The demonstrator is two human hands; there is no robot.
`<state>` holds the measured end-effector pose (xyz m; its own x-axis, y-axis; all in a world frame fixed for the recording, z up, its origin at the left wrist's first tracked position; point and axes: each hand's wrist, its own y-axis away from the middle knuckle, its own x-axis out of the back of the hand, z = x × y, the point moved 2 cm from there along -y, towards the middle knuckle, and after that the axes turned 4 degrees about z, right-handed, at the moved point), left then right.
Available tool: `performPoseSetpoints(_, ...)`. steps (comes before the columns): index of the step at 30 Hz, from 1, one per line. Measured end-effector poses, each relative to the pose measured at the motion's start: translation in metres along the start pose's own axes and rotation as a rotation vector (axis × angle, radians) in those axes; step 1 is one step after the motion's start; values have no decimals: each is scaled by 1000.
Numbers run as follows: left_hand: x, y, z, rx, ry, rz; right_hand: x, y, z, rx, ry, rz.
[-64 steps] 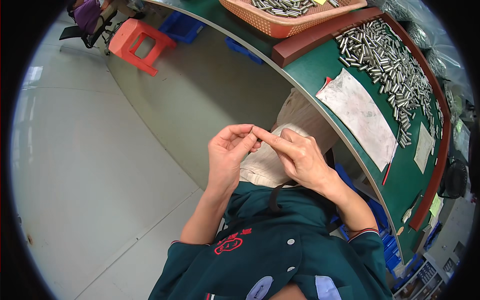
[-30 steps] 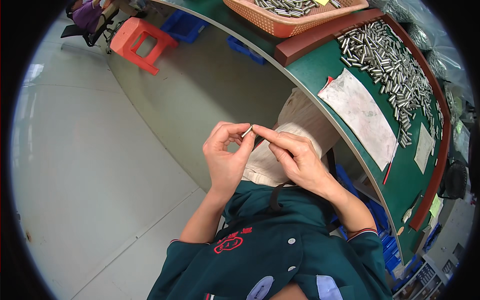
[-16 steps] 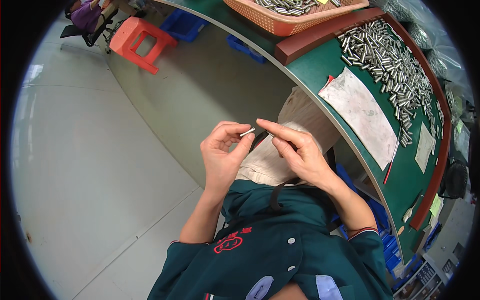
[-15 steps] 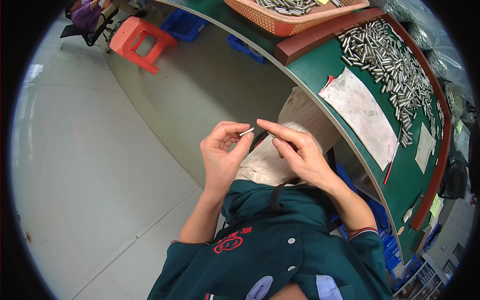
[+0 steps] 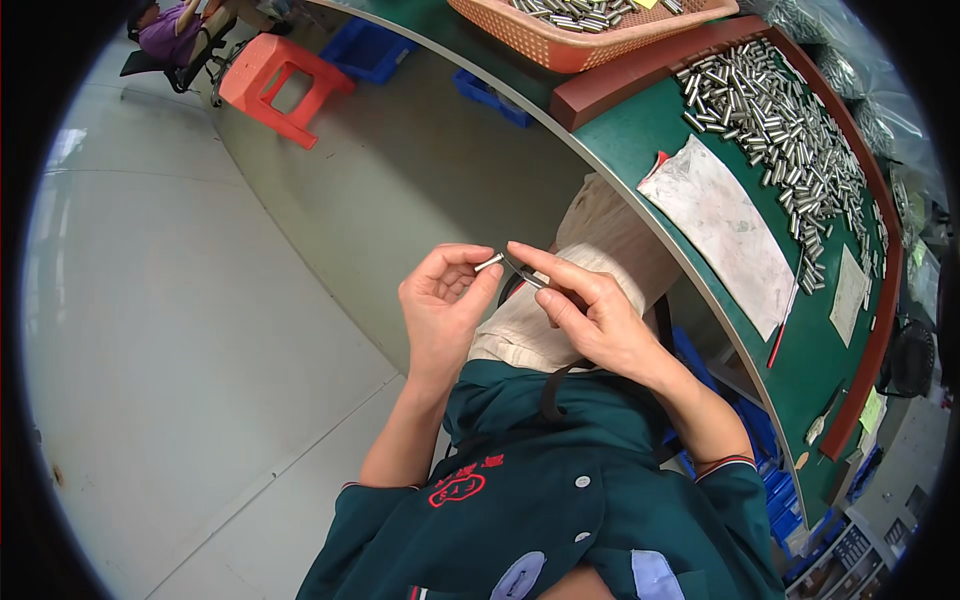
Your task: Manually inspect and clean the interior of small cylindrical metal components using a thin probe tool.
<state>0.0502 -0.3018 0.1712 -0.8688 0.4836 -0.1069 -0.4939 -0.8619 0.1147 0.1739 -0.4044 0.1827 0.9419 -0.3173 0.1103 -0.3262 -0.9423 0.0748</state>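
Note:
Between the thumb and fingertips of my left hand (image 5: pixel 440 295) is a small shiny metal cylinder (image 5: pixel 489 262), tilted with its upper end toward my right hand. My right hand (image 5: pixel 595 305) is closed on a slim metal tool (image 5: pixel 530 277) with a thin, dark, bent tip, possibly a deburring tool. Its index finger stretches out above the tool, and the tip reaches close to the cylinder's end. Whether the two touch I cannot tell. Most of the tool's handle is hidden in my palm. Both hands are held over my lap, left of the green table (image 5: pixel 625 150).
A heap of metal cylinders (image 5: pixel 780 120) lies on the table inside a brown raised border (image 5: pixel 650 65). Nearby are a stained white cloth (image 5: pixel 715 230) and a red pen (image 5: pixel 778 345). An orange basket (image 5: pixel 600 45) holds more cylinders. A red stool (image 5: pixel 270 85) and a seated person (image 5: pixel 170 35) are farther off.
The tool in my right hand has turned so that more of its shaft and bent tip show. My left hand has shifted slightly left with the cylinder.

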Motion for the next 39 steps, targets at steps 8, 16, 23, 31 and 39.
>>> performPoseSetpoints(8, 1, 0, 1, -18, -8, 5, -1, -1, 0, -28, 12, -15)
performPoseSetpoints(16, 2, 1, 0, -67, 5, -6, -5, -2, 3, -8, 7, -5)
performPoseSetpoints(23, 0, 2, -5, -218, -74, 17, -10, -2, 4, 28, -7, 21)
performPoseSetpoints(31, -4, 5, -6, -186, -95, 48, -12, -1, 3, 220, 349, 122)
performPoseSetpoints(39, 3, 0, -8, 77, 138, 41, -10, -12, -2, 8, 156, 161)
